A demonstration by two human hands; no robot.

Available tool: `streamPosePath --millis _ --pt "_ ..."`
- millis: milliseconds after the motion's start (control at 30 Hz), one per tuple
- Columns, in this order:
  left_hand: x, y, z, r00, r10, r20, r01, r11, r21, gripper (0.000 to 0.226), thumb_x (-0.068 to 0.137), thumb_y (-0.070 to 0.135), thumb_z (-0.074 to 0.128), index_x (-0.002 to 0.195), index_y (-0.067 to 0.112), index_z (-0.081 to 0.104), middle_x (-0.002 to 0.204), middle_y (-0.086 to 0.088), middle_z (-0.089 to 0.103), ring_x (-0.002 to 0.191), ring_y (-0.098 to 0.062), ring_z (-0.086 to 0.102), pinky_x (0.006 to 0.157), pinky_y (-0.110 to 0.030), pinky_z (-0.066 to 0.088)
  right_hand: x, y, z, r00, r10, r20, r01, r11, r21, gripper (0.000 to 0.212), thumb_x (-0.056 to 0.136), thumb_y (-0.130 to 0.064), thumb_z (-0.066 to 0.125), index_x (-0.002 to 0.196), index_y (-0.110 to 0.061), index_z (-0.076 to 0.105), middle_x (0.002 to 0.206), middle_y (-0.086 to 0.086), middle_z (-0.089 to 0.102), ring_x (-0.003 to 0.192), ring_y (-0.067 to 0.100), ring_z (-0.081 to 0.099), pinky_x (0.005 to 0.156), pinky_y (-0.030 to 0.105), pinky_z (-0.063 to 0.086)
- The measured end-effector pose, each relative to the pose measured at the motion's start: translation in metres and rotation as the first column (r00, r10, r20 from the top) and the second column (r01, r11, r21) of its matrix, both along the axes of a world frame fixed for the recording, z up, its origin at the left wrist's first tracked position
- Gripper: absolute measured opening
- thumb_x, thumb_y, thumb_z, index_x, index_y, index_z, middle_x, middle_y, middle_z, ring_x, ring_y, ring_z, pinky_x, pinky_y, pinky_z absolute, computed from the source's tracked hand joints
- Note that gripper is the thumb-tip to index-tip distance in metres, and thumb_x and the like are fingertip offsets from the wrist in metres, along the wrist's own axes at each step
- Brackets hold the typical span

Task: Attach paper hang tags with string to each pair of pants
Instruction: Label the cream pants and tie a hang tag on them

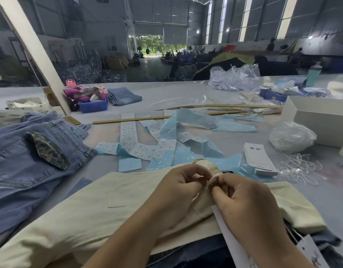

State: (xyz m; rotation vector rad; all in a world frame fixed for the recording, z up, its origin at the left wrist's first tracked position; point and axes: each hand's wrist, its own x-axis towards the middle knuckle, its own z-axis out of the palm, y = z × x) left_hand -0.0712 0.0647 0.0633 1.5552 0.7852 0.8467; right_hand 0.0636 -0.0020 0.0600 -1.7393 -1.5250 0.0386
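Cream pants (101,206) lie on the bench (312,194) — our left hand (178,186) and right hand (242,196) pinch their waistband, tag (226,235) not yet tied; blue jeans (31,151) wait, we judge.

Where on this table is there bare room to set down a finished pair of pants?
Bare tabletop lies beyond the wooden ruler, right of the folded jeans. The middle is crowded with label strips, blue plastic, hang tags and strings.
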Motion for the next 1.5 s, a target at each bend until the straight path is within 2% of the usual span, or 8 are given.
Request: streamPosePath --millis 67,167,300,467,733,1033,1200,1500 --pt "0.001 0.000 -0.001 0.999 0.008 -0.053 -0.006 0.999 0.043 0.041 0.092 -0.005 0.053 0.090 0.029 0.077 0.063 0.016 0.062 0.053 0.004 0.048 0.053 -0.005 0.036 0.001 -0.001 0.001 0.999 0.017 0.033 -0.017 1.000 -0.001 0.008 0.080 -0.025 0.065 0.074 -0.030 0.068 0.052 -0.009 0.056 0.057 0.016 0.056 0.053 0.033 0.045" --pt "0.000 0.001 -0.003 0.993 0.012 -0.117 -0.003 0.997 0.080 0.027 0.092 0.005 0.061 0.096 0.026 0.078 0.064 0.014 0.064 0.056 0.002 0.049 0.055 -0.008 0.037 0.001 -0.001 0.002 0.998 0.043 0.055 -0.042 0.999 -0.033 0.009 0.081 -0.024 0.065 0.076 -0.030 0.070 0.053 -0.008 0.057 0.058 0.013 0.055 0.053 0.033 0.044" --pt "-0.001 0.001 -0.005 0.986 0.079 -0.149 -0.055 0.986 0.157 0.015 0.088 0.011 0.067 0.085 0.022 0.077 0.076 0.000 0.073 0.067 -0.006 0.058 0.064 -0.018 0.044 0.003 -0.001 0.003 0.999 0.002 0.043 0.000 0.999 -0.048 0.007 0.080 -0.026 0.068 0.072 -0.026 0.070 0.055 -0.008 0.059 0.061 0.012 0.055 0.056 0.033 0.046" --pt "-0.001 -0.002 -0.007 0.973 0.116 -0.198 -0.071 0.972 0.224 0.014 0.090 0.015 0.065 0.083 0.023 0.073 0.068 0.009 0.064 0.061 -0.002 0.051 0.061 -0.016 0.040 0.003 -0.001 0.004 0.999 -0.004 0.050 0.006 0.999 -0.047 0.011 0.078 -0.025 0.069 0.068 -0.023 0.066 0.053 -0.007 0.055 0.061 0.014 0.054 0.054 0.033 0.044" --pt "-0.003 0.000 -0.003 0.984 0.019 -0.178 0.010 0.987 0.160 0.016 0.089 0.012 0.066 0.085 0.026 0.072 0.070 0.007 0.057 0.061 -0.006 0.045 0.057 -0.014 0.036 0.006 -0.003 0.011 0.997 -0.021 0.076 0.028 0.994 -0.101 0.005 0.078 -0.031 0.069 0.073 -0.028 0.068 0.062 -0.006 0.061 0.067 0.015 0.057 0.058 0.031 0.046" --pt "-0.003 0.000 -0.004 0.988 -0.001 -0.153 0.026 0.987 0.161 0.019 0.087 0.007 0.067 0.080 0.023 0.073 0.068 0.005 0.057 0.063 -0.009 0.044 0.058 -0.016 0.036 0.007 -0.006 0.013 0.994 0.037 0.099 -0.029 0.996 -0.086 0.009 0.078 -0.026 0.068 0.069 -0.026 0.065 0.055 -0.008 0.053 0.063 0.012 0.053 0.055 0.028 0.040" --pt "-0.001 -0.001 -0.004 0.973 -0.011 -0.230 0.052 0.983 0.175 0.015 0.093 0.013 0.061 0.085 0.024 0.068 0.073 0.007 0.057 0.067 -0.008 0.046 0.065 -0.022 0.038 0.009 -0.005 0.016 0.993 0.066 0.100 -0.056 0.993 -0.104 0.025 0.077 -0.024 0.067 0.058 -0.031 0.052 0.048 -0.011 0.043 0.058 0.009 0.046 0.051 0.021 0.032" --pt "-0.002 0.006 -0.006 0.967 -0.026 -0.255 0.074 0.981 0.181 0.013 0.093 0.018 0.063 0.087 0.026 0.071 0.068 0.018 0.057 0.063 -0.005 0.044 0.061 -0.017 0.037 0.009 0.000 0.018 0.993 0.004 0.120 0.014 0.989 -0.150 0.011 0.079 -0.034 0.064 0.069 -0.029 0.064 0.061 -0.007 0.058 0.067 0.011 0.058 0.057 0.028 0.044"
